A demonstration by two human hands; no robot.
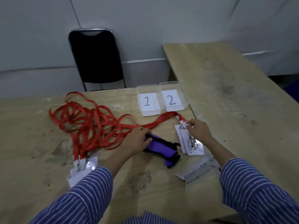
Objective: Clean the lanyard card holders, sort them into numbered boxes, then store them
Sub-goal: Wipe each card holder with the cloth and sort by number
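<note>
A tangle of red lanyards (84,120) lies on the wooden table (32,143). Clear card holders (82,168) hang from its near end at the left. Ink-stained card holders (192,146) lie at the right under my right hand (198,128), which pinches the clip end of a red strap. My left hand (135,139) grips the end of a purple and black cloth (161,147) lying between the hands. Two clear boxes labelled 1 (148,101) and 2 (172,97) stand at the table's far edge.
A black chair (95,59) stands behind the table by the grey wall. A second wooden table (234,94) adjoins at the right. A clear zip bag (197,170) lies near my right forearm.
</note>
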